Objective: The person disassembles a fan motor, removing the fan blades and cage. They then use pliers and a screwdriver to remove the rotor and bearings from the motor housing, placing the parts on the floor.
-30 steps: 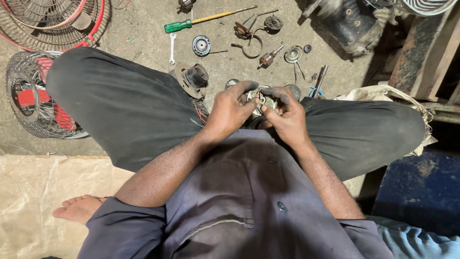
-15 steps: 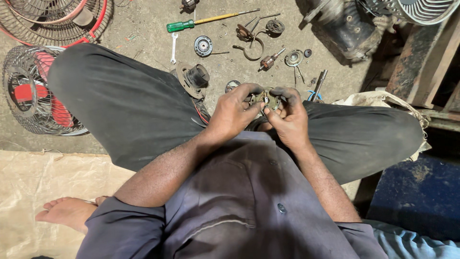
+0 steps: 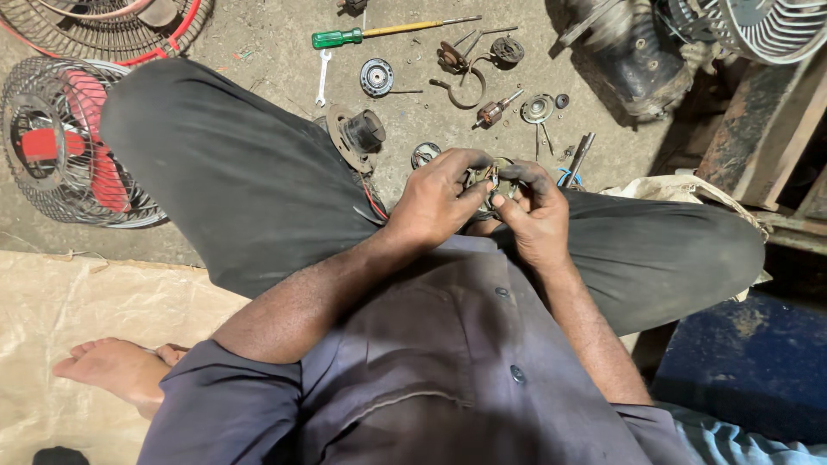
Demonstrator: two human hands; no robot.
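Left hand and right hand meet above the lap, both curled and pinching a small round metal motor part between fingertips and thumbs. The part is held off the floor, just over the gap between the knees; much of it is hidden by the fingers.

Just beyond the hands, on the concrete floor: a small round cap near the left hand, a dark motor housing on a disc further left, and a thin metal rod beside the right hand.

Further out: a small rotor, a round disc part, a curved metal clamp, a round bearing plate, a small spanner and a green-handled screwdriver.

Far left of the hands: a wire fan guard with red blades.
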